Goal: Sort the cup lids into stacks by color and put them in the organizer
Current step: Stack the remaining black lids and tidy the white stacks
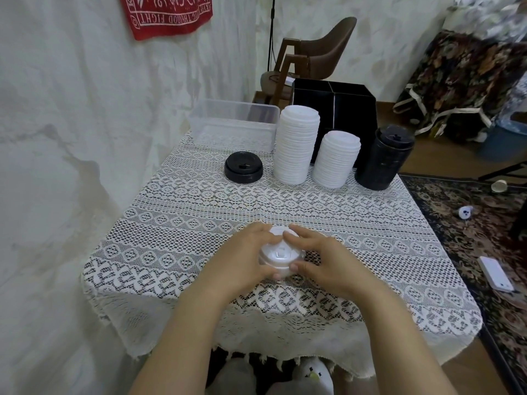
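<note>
Left hand (245, 261): lower centre of frame, fingers curled round left side of small white stack (281, 254), thumb at near rim.
Right hand (323, 259): gripping right side, fingertips on top, thumb at near rim.
Look of small white stack: few glossy lids, sip tab up.
Place: over lace cloth (199, 212); resting or lifted, cannot tell.
Upper centre row: low black stack (243, 167), tall white stack (296, 143), shorter white stack (336, 158), tall black stack (382, 158).
Organizer (353, 109): black, divided, behind row.

white lid stacks (298, 143) 3 | black lid stacks (382, 158) 2 | organizer (353, 106) compartments perhaps 4

Lids (281, 254) between left hand (242, 260), right hand (328, 259)
</note>
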